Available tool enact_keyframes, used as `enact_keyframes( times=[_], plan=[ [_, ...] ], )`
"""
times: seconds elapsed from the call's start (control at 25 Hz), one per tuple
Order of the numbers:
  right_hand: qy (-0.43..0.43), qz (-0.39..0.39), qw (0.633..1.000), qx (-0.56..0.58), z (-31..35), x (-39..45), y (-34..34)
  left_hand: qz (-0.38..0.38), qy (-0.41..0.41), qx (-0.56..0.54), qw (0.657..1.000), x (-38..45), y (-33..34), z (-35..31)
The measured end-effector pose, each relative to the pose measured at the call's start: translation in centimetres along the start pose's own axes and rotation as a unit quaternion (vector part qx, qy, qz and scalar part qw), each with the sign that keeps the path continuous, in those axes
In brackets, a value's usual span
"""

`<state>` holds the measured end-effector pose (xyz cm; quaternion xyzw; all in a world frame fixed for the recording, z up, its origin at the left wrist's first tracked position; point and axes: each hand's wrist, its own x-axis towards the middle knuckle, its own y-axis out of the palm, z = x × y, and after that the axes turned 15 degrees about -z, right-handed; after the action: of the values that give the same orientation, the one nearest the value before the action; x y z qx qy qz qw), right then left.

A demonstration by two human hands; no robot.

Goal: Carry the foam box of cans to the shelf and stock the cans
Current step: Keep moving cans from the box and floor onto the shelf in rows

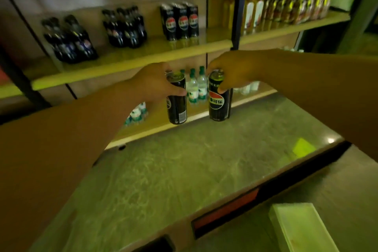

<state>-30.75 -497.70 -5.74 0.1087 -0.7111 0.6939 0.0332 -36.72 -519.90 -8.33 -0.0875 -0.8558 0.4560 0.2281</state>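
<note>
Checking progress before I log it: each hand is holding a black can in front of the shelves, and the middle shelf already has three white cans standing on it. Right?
Not quite. The head view shows three black cans on the middle shelf, not white. The left hand and right hand each hold a black can.

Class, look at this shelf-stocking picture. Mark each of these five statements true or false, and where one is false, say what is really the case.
1. Each hand holds one black can. True: the left hand grips the left can, and the right hand grips the right can.
2. Both cans are lying on their sides. False: both are held upright.
3. Black cans already stand on the shelf above the hands. True: the row of shelved cans stands there.
4. The small bottles behind the held cans have red caps. False: the small clear bottles have green caps.
5. The white foam box rests on the shelf. False: the foam box sits low at the lower right, away from the shelf.
</note>
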Motion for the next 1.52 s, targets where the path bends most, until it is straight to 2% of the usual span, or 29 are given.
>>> enact_keyframes(
  times=[0.12,0.16,0.32,0.6,0.88,1.08,1.52],
  plan=[
    [-0.013,0.0,1.0,-0.005,0.8,4.6,-3.0,-0.041,-0.016,-0.001,0.999,4.6,-4.4,1.3],
    [-0.023,-0.021,1.0,-0.003,0.7,6.5,-3.8,-0.054,-0.017,0.001,0.998,6.1,-5.3,1.6],
    [-0.044,-0.034,0.998,-0.006,-0.8,12.8,-4.9,-0.083,-0.027,0.013,0.996,11.8,-6.8,2.6],
    [-0.082,-0.047,0.995,0.011,-8.4,24.2,-5.5,-0.124,-0.075,-0.002,0.989,22.5,-3.8,2.3],
    [-0.144,-0.049,0.986,0.069,-15.7,33.6,-4.1,-0.152,-0.128,0.031,0.979,32.5,-0.8,-0.1],
    [-0.174,-0.048,0.98,0.084,-17.4,38.1,-1.9,-0.146,-0.152,0.049,0.976,36.7,1.4,0.2],
    [-0.154,-0.034,0.978,0.135,-17.6,42.6,1.7,-0.149,-0.165,-0.007,0.975,40.9,4.7,3.8]
  ],
)
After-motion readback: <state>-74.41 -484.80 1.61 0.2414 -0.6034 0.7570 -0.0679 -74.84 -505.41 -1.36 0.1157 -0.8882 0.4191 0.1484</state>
